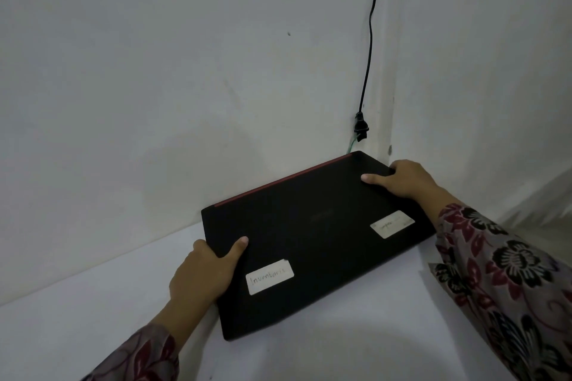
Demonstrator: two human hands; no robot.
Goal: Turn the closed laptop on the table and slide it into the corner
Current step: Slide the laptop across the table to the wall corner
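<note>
Your left hand and right hand each clamp the flat black closed laptop; its long axis points toward two o'clock, at the corner, right grip nearer.

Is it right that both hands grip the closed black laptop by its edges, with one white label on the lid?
Not quite: the head view shows two white labels on the laptop lid, one by the left hand and one nearer the right hand. Both hands do grip its edges.

I see the left hand clamped, thumb on top, fingers curled under. Right hand likewise gripping, arm stretched further forward. Both wrists in patterned sleeves.
</note>
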